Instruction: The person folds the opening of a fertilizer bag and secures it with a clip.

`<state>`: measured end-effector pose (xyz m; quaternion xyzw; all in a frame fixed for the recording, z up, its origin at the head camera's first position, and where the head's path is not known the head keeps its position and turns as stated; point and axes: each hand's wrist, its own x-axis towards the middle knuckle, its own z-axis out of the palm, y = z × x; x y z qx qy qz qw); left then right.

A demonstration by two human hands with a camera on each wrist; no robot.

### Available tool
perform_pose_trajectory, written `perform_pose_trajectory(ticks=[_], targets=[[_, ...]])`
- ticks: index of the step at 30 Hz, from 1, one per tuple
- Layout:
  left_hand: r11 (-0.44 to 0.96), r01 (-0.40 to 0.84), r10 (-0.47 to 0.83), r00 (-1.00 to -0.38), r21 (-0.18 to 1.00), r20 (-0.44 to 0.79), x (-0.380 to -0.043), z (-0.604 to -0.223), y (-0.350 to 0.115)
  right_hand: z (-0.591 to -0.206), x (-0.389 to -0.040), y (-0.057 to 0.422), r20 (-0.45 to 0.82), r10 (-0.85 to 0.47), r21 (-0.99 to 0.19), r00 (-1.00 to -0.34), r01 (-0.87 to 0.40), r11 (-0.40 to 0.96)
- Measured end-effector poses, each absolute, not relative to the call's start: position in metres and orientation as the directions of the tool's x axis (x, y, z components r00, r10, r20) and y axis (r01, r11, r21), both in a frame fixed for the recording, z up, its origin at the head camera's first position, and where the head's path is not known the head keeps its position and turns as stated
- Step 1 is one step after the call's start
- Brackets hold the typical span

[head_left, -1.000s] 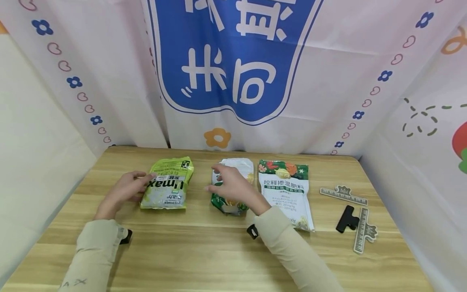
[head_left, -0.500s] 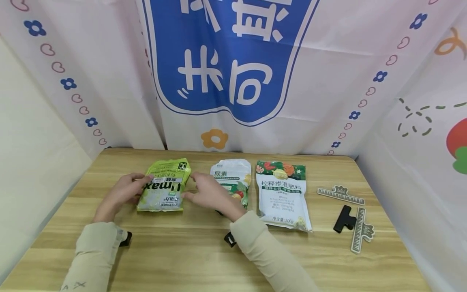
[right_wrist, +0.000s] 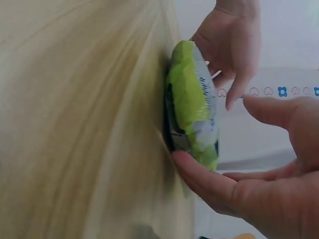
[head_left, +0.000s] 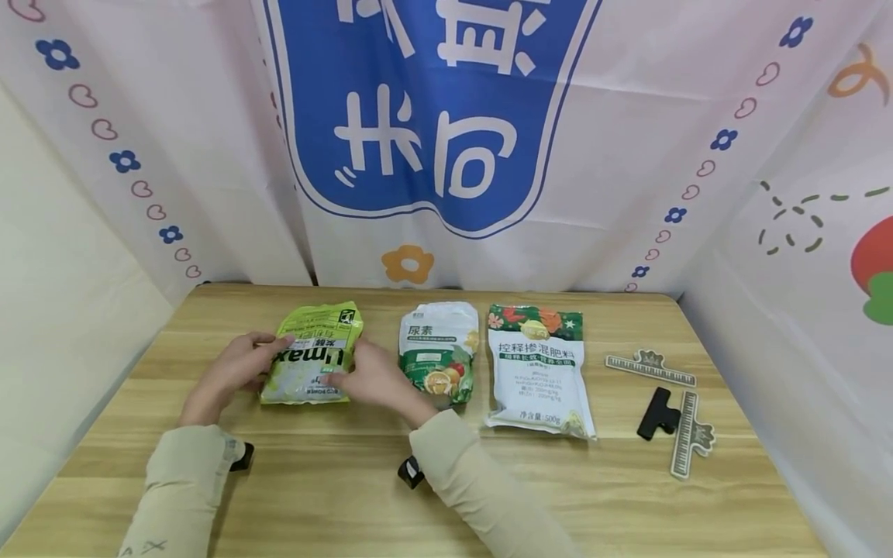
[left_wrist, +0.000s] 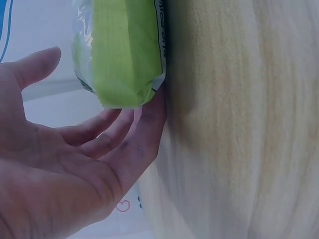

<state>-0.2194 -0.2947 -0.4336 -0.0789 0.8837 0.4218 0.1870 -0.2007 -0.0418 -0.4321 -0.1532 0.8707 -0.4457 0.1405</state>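
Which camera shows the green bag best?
The head view: it looks down on the green bag and shows most of its printed front. The left wrist view shows only part, cut off at the top; the right wrist view shows it side-on.

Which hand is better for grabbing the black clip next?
Probably the right hand: it's by the right side of the green bag, nearer the black clip. The left hand is by the bag's left side, farther away.
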Motion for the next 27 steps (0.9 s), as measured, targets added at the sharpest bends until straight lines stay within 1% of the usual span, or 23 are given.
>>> perform_pose_trajectory(ticks=[3,6,11,16,21,27], targets=[[0.624,-0.294,0.012,-0.923,0.724,-0.385,-0.218,-0.434,-0.295,-0.437,-0.202,-0.045,-0.109,-0.342,-0.852,-0.933,-0.089,0.515],[0.619,-0.295,0.005,-0.925,0.728,-0.379,-0.217,-0.433,-0.295,-0.442,-0.203,-0.048,-0.153,-0.288,-0.897,-0.945,0.010,0.442],[0.606,-0.301,0.023,-0.918,0.736,-0.395,-0.216,-0.433,-0.298,-0.451,-0.205,-0.052,-0.274,-0.228,-0.943,-0.934,0.214,0.254],[0.591,-0.307,0.038,-0.913,0.746,-0.406,-0.218,-0.433,-0.300,-0.454,-0.212,-0.055,-0.331,-0.203,-0.942,-0.921,0.311,0.126],[0.581,-0.339,0.011,-0.906,0.740,-0.423,-0.221,-0.433,-0.300,-0.449,-0.220,-0.058,-0.398,-0.180,-0.917,-0.900,0.389,0.082],[0.565,-0.381,-0.012,-0.891,0.732,-0.454,-0.225,-0.435,-0.298,-0.450,-0.222,-0.062,-0.417,-0.164,-0.908,-0.894,0.406,0.100]])
